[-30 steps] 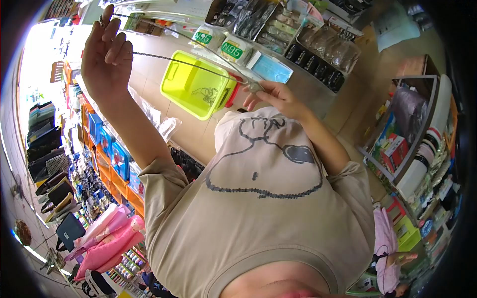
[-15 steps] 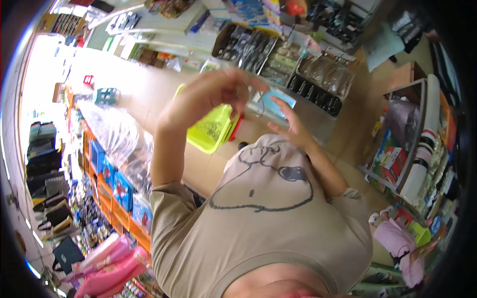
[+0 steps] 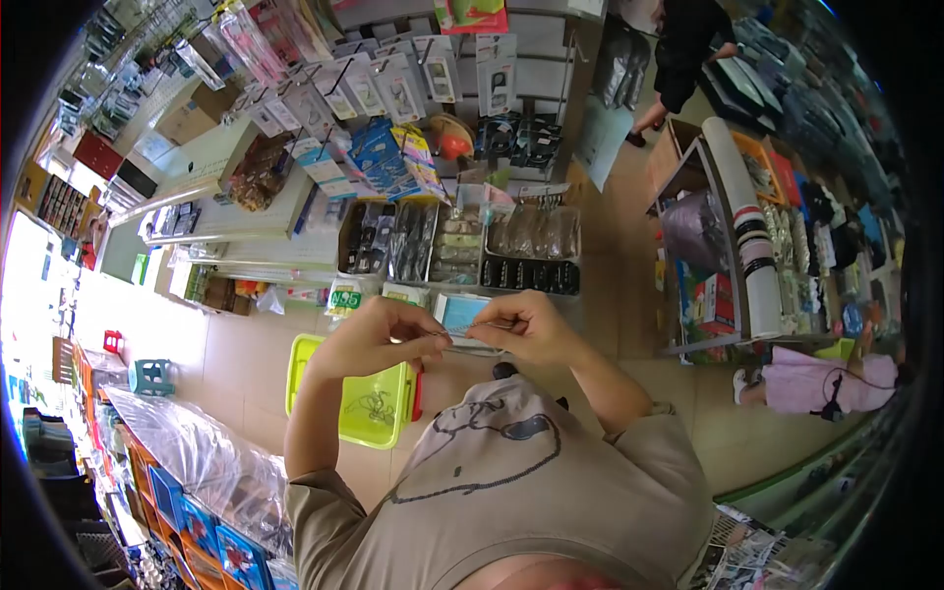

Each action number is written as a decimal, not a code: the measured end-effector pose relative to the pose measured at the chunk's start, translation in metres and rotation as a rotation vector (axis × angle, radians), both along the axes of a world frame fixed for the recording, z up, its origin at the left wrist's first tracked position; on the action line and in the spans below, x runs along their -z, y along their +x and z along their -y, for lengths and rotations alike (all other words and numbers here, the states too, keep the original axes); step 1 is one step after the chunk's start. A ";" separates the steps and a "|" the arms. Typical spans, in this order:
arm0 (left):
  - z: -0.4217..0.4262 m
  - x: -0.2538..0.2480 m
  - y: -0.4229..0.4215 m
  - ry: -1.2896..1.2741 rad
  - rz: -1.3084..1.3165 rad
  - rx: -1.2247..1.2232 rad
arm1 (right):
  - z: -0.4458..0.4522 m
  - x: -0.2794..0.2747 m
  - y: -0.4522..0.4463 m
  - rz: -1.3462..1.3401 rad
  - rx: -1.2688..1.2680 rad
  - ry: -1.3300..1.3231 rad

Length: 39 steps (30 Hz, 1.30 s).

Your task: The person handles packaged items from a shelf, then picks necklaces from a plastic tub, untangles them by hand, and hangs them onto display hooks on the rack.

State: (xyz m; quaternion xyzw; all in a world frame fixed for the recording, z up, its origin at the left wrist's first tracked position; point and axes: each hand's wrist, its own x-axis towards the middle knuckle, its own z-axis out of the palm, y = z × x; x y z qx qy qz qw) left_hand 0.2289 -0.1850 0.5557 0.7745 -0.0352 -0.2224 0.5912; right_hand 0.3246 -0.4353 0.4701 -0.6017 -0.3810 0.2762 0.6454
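In the head view, a tiled floor (image 3: 236, 344) spreads through a shop with stocked shelves (image 3: 270, 221), one yellow-green bin (image 3: 374, 411), one teal stool (image 3: 150, 377) and two other people (image 3: 826, 382). Left hand (image 3: 366, 339) and right hand (image 3: 536, 331), near each other, pinch one thin chain (image 3: 459, 331) between them.

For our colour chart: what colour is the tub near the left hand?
The tub is yellow-green, best seen in the head view.
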 end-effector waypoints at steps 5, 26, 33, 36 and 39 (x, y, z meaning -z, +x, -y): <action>0.004 0.031 0.030 -0.148 0.019 0.142 | 0.024 -0.017 -0.005 -0.090 0.123 0.056; 0.105 -0.046 0.272 0.118 0.996 -0.409 | 0.065 -0.097 0.196 0.230 0.691 0.366; 0.120 -0.048 0.342 0.218 1.104 -0.527 | 0.052 -0.092 0.293 0.362 0.783 0.399; 0.123 -0.040 0.370 0.351 1.196 -0.570 | 0.050 -0.087 0.318 0.365 0.822 0.380; 0.126 -0.032 0.389 0.460 1.251 -0.621 | 0.046 -0.085 0.334 0.360 0.828 0.327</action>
